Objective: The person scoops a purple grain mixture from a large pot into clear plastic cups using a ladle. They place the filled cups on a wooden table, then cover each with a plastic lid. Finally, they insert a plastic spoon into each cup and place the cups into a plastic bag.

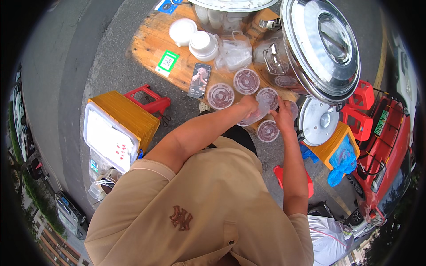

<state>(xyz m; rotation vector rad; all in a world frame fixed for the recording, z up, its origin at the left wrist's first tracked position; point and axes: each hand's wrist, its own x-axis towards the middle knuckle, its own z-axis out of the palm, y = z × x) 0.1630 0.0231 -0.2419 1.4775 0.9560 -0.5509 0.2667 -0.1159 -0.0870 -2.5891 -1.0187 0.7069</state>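
Several lidded clear plastic cups with dark red contents stand along the near edge of a wooden table [143, 46], among them one cup [220, 96] at the left, another [246, 81] behind and a third [268, 131] nearest me. My left hand [249, 105] grips a clear plastic lid [261, 111], which is tilted over the cups. On the right, my right hand [283, 113] has its fingertips at that lid's edge, beside a cup [267, 97]; whether it grips anything is unclear. The cup under the lid is mostly hidden.
Large steel pots, one with a domed lid [319, 46], stand at the back right. White lidded bowls [203, 45], plastic bags [234, 53], a phone [199, 80] and a printed code card [167, 62] lie on the table. Red stools [149, 99] and taped boxes [126, 116] flank it.
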